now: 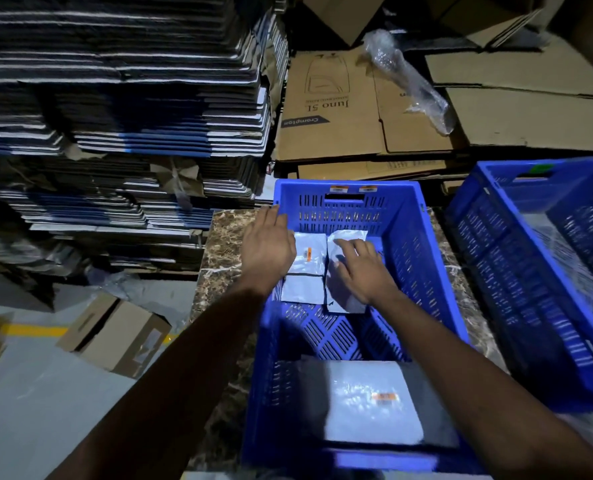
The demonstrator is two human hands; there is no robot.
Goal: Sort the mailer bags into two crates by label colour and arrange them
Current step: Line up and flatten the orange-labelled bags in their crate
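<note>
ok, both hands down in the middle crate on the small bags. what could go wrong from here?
1. The left hand and right hand cover parts of the small mailer bags, so a label colour could be missed.
2. The large mailer bag lies at the near end; sliding the small ones back could push them under or over it.
3. The second crate stands close alongside; a bag could land in the wrong one.

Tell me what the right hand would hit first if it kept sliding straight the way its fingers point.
The right hand lies flat on a small mailer bag, its fingers pointing to the far end wall of the blue crate. It would probably meet that wall first, though depth is unclear.
</note>
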